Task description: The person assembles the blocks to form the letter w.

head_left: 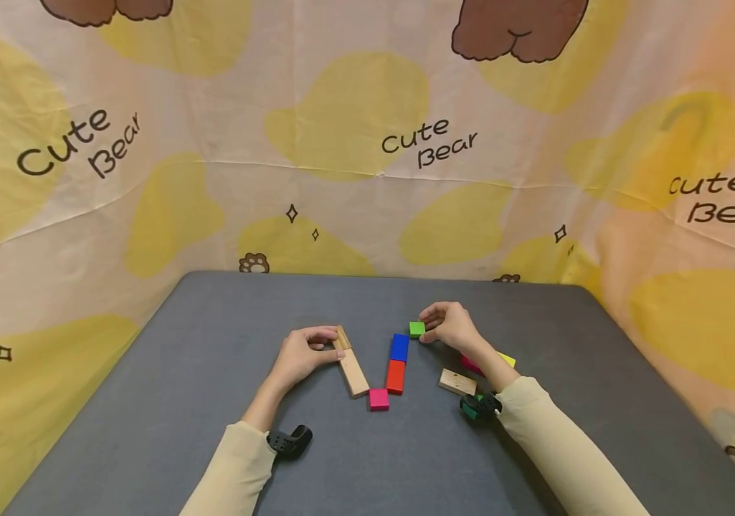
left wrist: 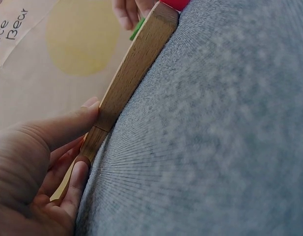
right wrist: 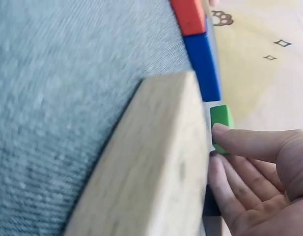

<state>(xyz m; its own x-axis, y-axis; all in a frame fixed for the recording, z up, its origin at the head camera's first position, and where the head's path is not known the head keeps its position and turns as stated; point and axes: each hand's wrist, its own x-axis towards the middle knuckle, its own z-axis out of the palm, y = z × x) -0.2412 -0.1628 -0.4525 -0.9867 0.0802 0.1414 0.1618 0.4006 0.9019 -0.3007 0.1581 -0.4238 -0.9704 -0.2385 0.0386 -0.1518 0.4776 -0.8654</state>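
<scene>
My left hand (head_left: 302,352) holds the far end of a slanted wooden row, thumb on one side and fingers on the other. A narrow wooden block (head_left: 343,337) lies there, end to end with a longer plain wooden block (head_left: 354,373). The left wrist view shows the thumb by the joint of the two. A pink block (head_left: 378,400) sits at the row's near end. Beside it a red block (head_left: 396,377) and a blue block (head_left: 399,347) form a second row. Just beyond the blue one, my right hand (head_left: 454,326) pinches a bright green block (head_left: 416,330) between thumb and fingers.
Under and beside the right forearm lie a wooden block (head_left: 457,382), a dark green block (head_left: 470,411), a magenta block (head_left: 471,365) and a yellow block (head_left: 507,360). Everything rests on a grey cloth-covered table (head_left: 212,401), with a printed curtain (head_left: 341,107) around its far sides.
</scene>
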